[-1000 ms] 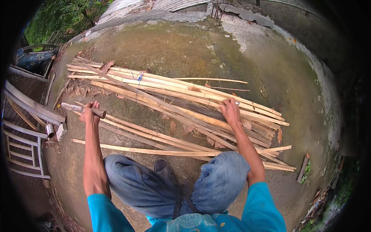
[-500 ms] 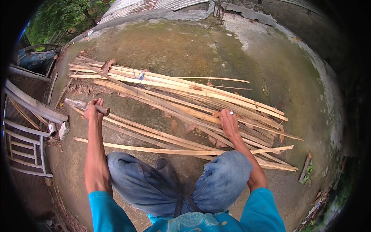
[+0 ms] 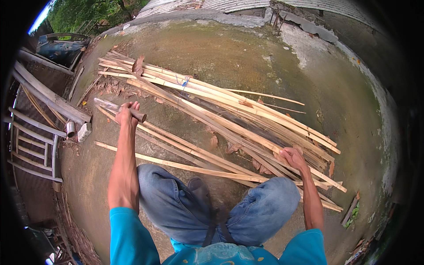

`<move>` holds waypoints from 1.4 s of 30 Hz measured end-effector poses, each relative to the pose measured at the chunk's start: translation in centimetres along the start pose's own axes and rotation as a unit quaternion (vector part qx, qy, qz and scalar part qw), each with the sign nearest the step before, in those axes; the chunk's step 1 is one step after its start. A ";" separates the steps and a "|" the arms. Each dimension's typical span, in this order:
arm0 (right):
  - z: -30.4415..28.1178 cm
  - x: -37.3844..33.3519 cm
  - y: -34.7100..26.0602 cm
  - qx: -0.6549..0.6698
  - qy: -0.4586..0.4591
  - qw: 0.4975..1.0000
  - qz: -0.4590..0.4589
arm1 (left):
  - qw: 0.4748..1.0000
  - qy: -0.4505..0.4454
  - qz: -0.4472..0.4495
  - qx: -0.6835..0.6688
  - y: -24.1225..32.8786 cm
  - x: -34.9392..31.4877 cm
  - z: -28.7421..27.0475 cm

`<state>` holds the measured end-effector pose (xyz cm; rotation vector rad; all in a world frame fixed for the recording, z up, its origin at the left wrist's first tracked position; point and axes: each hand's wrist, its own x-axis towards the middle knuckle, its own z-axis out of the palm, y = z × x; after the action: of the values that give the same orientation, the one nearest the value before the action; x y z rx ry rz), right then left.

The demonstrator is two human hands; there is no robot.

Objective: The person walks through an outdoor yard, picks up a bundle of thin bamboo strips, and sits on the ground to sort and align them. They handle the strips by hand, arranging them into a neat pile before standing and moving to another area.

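I am squatting over a mossy, brown-grey concrete floor (image 3: 198,51), with a grey slatted wooden frame (image 3: 50,154) resting at the left and pale corrugated metal sheeting (image 3: 238,5) showing along the far edge. A loose pile of long, pale bamboo strips (image 3: 282,120) is lying before me, running from far left to near right. My right hand (image 3: 293,159) is curling snugly round a thick tan bamboo strip (image 3: 247,131) at its near-right part, its long axis following the pile's. My left hand (image 3: 126,115) is folding round the brown wooden handle (image 3: 139,115) of a grey-bladed knife (image 3: 107,105), which is pointing left and slightly far.
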<state>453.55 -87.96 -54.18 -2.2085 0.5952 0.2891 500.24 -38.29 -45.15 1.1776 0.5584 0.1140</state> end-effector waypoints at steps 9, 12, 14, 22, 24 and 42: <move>-18.1 -22.5 19.0 -0.035 -0.097 0.921 0.376 | 1.000 0.002 -0.013 0.005 -1.3 0.8 0.1; -19.6 -25.0 19.2 -0.162 -0.037 0.906 0.390 | 1.000 -0.005 0.010 0.024 -0.9 1.0 -0.1; -17.6 -24.0 18.7 -0.226 0.098 0.906 0.344 | 1.000 -0.012 0.006 0.028 -1.3 0.2 0.9; 0.8 -0.3 -3.2 -0.085 0.180 0.979 -0.039 | 0.999 -0.040 -0.019 0.012 -0.3 0.1 0.9; 3.6 1.9 -4.6 -0.120 0.150 0.979 -0.064 | 0.998 -0.052 -0.018 0.011 0.6 0.7 0.0; -3.4 -4.0 -5.0 -0.261 0.131 0.948 -0.129 | 0.999 -0.002 -0.038 -0.035 0.0 0.0 0.1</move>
<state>452.61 -86.49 -47.14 -2.8337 0.3878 0.0084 500.32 -38.35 -45.15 1.0865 0.5901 0.0646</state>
